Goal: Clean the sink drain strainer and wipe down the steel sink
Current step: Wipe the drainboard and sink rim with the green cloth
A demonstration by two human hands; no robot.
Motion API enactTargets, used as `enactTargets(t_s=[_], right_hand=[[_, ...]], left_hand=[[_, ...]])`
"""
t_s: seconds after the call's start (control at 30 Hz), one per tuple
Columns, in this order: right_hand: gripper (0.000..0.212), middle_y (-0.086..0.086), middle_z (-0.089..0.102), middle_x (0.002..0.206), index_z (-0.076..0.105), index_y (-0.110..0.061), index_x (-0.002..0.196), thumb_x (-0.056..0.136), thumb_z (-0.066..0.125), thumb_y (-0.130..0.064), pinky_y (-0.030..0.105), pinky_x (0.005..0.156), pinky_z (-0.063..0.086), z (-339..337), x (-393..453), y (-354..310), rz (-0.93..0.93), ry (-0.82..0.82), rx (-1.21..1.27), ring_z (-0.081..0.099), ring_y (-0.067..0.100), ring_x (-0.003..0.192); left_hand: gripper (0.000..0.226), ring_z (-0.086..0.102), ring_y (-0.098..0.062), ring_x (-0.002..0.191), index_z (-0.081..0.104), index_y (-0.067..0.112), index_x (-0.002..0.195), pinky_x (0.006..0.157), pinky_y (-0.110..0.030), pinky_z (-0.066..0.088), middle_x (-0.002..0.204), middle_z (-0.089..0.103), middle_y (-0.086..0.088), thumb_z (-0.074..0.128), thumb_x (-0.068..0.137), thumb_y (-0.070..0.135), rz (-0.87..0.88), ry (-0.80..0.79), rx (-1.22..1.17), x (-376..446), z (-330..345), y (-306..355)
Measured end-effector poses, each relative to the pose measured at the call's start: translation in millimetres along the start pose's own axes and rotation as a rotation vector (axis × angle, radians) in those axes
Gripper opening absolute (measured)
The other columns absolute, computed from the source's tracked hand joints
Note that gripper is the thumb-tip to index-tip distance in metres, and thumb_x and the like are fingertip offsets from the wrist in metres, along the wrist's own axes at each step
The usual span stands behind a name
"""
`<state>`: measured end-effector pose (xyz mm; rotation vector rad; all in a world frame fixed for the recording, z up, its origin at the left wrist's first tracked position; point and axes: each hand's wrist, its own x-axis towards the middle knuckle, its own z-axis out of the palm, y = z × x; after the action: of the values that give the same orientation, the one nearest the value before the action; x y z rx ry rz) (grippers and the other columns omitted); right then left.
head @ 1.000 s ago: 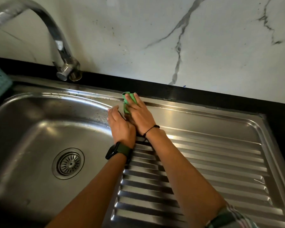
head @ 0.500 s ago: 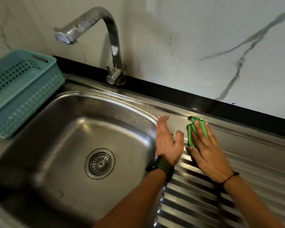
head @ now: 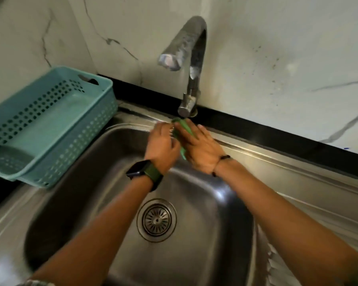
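Writing: none can be read on the watch, the basket or the tap; the picture is blurred by motion.
Cloth: a green cloth (head: pixel 181 129) lies on the back rim of the sink, just in front of the tap's base; its long axis runs from the tap base toward the person, and its near end hangs over the edge of the basin.
Right hand: the right hand (head: pixel 203 149) lies flat on the cloth, fingers straight and spread, pointing at the back wall; a dark cord circles the wrist.
Left hand: the left hand (head: pixel 161 148) sits just left of the cloth over the back edge of the basin, fingers fairly straight and close together, fingertips at the cloth's side; blur hides whether they pinch it.
Watch: a dark watch (head: pixel 142 172) with a green strap on the left wrist.
Sink: steel sink (head: pixel 74 195); the round strainer (head: pixel 156 219) sits in the drain at the bottom of the basin, well apart from both hands.
Tap: a curved steel tap (head: pixel 191 58) stands at the back rim, spout turned left.
Basket: a teal plastic basket (head: pixel 50 124) rests on the sink's left edge.
Change: half a second ago both hands and the cloth were at the drainboard's back edge, right of the basin; now they are further left, at the tap's base.
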<state>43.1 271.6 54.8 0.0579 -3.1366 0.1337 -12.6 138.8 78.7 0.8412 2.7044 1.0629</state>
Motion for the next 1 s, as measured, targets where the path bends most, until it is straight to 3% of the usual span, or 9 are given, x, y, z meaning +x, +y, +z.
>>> enactTargets(t_s=[0.2, 0.3, 0.4, 0.53, 0.67, 0.77, 0.83, 0.9, 1.0], right_hand=[[0.066, -0.002, -0.006, 0.158, 0.01, -0.021, 0.148, 0.091, 0.042, -0.021, 0.044, 0.117, 0.005, 2, 72, -49, -0.057, -0.035, -0.084, -0.007, 0.027, 0.145], [0.072, -0.002, -0.004, 0.158, 0.008, -0.026, 0.147, 0.088, 0.044, -0.01, 0.043, 0.117, 0.007, -3, 50, -38, -0.045, -0.004, -0.107, -0.004, 0.026, 0.146], [0.092, -0.003, -0.005, 0.156, 0.006, -0.028, 0.146, 0.073, 0.054, 0.002, 0.043, 0.118, 0.013, -12, -6, -8, 0.01, -0.03, -0.183, 0.0, 0.027, 0.146], [0.103, 0.021, 0.041, 0.142, 0.038, -0.007, 0.135, 0.04, 0.07, 0.019, 0.055, 0.101, 0.032, -23, -75, 17, 0.093, 0.026, -0.257, 0.03, 0.04, 0.131], [0.093, 0.026, 0.047, 0.135, 0.049, 0.004, 0.126, 0.038, 0.074, 0.021, 0.058, 0.091, 0.041, -21, -63, -2, 0.158, 0.03, -0.27, 0.035, 0.047, 0.125], [0.089, 0.025, 0.04, 0.141, 0.043, 0.003, 0.132, 0.049, 0.074, 0.014, 0.062, 0.1, 0.036, -12, -30, -25, 0.111, 0.002, -0.228, 0.026, 0.048, 0.132], [0.093, 0.018, 0.02, 0.152, 0.023, -0.007, 0.142, 0.062, 0.068, 0.007, 0.053, 0.115, 0.017, -3, 7, -42, 0.069, 0.01, -0.173, 0.005, 0.041, 0.14], [0.091, 0.01, 0.003, 0.157, 0.009, -0.014, 0.146, 0.073, 0.062, -0.001, 0.042, 0.118, 0.0, 5, 59, -64, 0.03, 0.025, -0.104, -0.006, 0.037, 0.143], [0.061, 0.008, 0.005, 0.158, 0.017, -0.016, 0.146, 0.093, 0.046, -0.015, 0.041, 0.12, 0.001, 16, 125, -96, 0.034, 0.091, -0.045, -0.001, 0.037, 0.144]], left_hand=[[0.049, 0.041, -0.039, 0.121, 0.041, -0.006, 0.126, 0.106, -0.042, 0.03, 0.13, 0.043, -0.029, 0.053, 0.081, 0.01, -0.134, -0.064, 0.281, 5, -65, -74], [0.059, 0.033, -0.037, 0.132, 0.03, -0.005, 0.135, 0.112, -0.042, 0.026, 0.144, 0.03, -0.025, 0.052, 0.083, 0.013, -0.196, -0.149, 0.342, 1, -77, -88], [0.059, 0.034, -0.036, 0.131, 0.029, -0.003, 0.136, 0.111, -0.042, 0.027, 0.144, 0.031, -0.022, 0.049, 0.084, 0.017, -0.167, -0.157, 0.416, 3, -80, -92], [0.061, 0.039, -0.038, 0.125, 0.024, -0.005, 0.138, 0.107, -0.041, 0.033, 0.143, 0.03, -0.025, 0.044, 0.086, 0.02, -0.132, -0.122, 0.481, 3, -69, -92], [0.068, 0.026, -0.038, 0.135, 0.012, -0.007, 0.141, 0.112, -0.043, 0.027, 0.151, 0.015, -0.026, 0.041, 0.088, 0.024, -0.131, -0.105, 0.482, 2, -55, -96], [0.072, 0.017, -0.038, 0.139, 0.008, -0.008, 0.142, 0.115, -0.046, 0.02, 0.152, 0.011, -0.026, 0.042, 0.088, 0.026, -0.128, -0.102, 0.498, 3, -48, -98], [0.073, 0.016, -0.038, 0.14, 0.006, -0.008, 0.142, 0.116, -0.045, 0.018, 0.152, 0.01, -0.026, 0.042, 0.087, 0.025, -0.123, -0.112, 0.511, 4, -45, -101], [0.074, 0.013, -0.038, 0.141, 0.005, -0.008, 0.142, 0.117, -0.045, 0.016, 0.152, 0.008, -0.026, 0.043, 0.086, 0.022, -0.113, -0.141, 0.538, 7, -44, -105], [0.072, 0.011, -0.038, 0.142, 0.009, -0.01, 0.141, 0.117, -0.047, 0.015, 0.151, 0.011, -0.028, 0.043, 0.085, 0.021, -0.069, -0.183, 0.607, 9, -43, -108]])
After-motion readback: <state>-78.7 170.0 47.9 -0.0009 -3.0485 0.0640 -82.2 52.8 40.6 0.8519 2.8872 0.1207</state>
